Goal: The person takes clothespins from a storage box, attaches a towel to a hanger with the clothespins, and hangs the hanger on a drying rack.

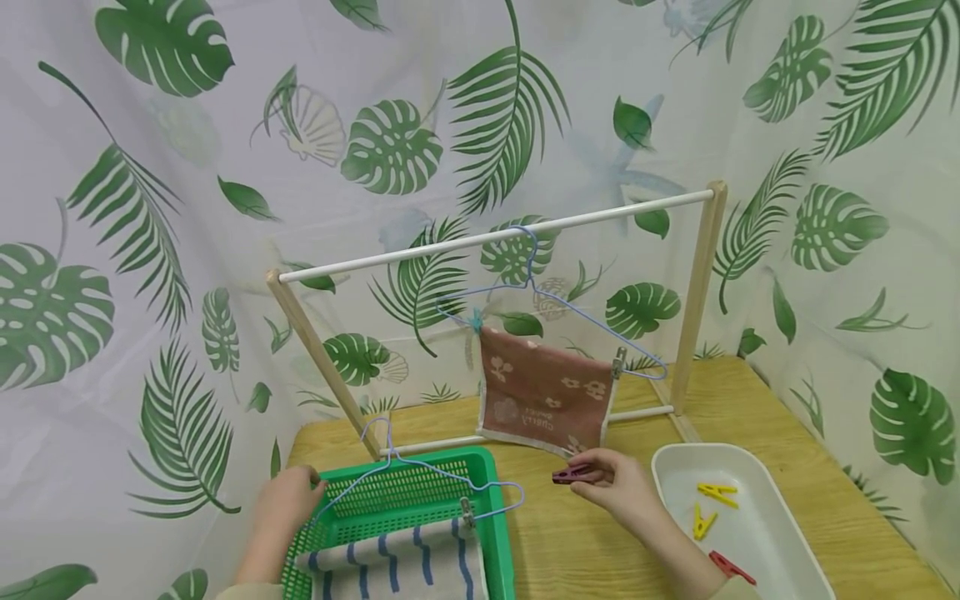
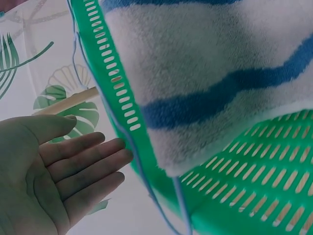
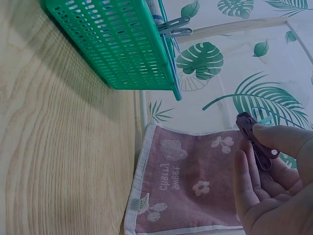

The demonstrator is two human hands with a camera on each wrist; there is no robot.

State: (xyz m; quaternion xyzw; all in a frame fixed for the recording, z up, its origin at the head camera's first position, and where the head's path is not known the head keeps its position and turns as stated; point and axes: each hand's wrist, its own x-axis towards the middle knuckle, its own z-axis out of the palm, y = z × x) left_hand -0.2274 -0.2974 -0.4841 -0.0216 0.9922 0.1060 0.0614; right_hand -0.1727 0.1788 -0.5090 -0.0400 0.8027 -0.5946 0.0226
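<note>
My right hand (image 1: 618, 487) pinches a dark maroon clothespin (image 1: 573, 474) between thumb and fingers, in front of the hanging towel. My left hand (image 1: 283, 508) is beside the left rim of the green basket (image 1: 504, 533); in the left wrist view its fingers lie extended, holding nothing. A white towel with blue stripes (image 1: 405, 562) lies over the basket. A blue wire hanger (image 1: 431, 467) runs along it, and a grey clothespin (image 1: 467, 511) clips the towel at the hanger's right side. No clip shows at the towel's left corner in the left wrist view.
A rack with a white top bar (image 1: 600, 215) stands behind. On it a second blue hanger (image 1: 577, 312) carries a pinkish-brown towel (image 1: 543, 387), held by a teal clip (image 1: 477, 320) and a grey clip (image 1: 618, 362). At right, a white tray (image 1: 780, 492) contains yellow and red clothespins.
</note>
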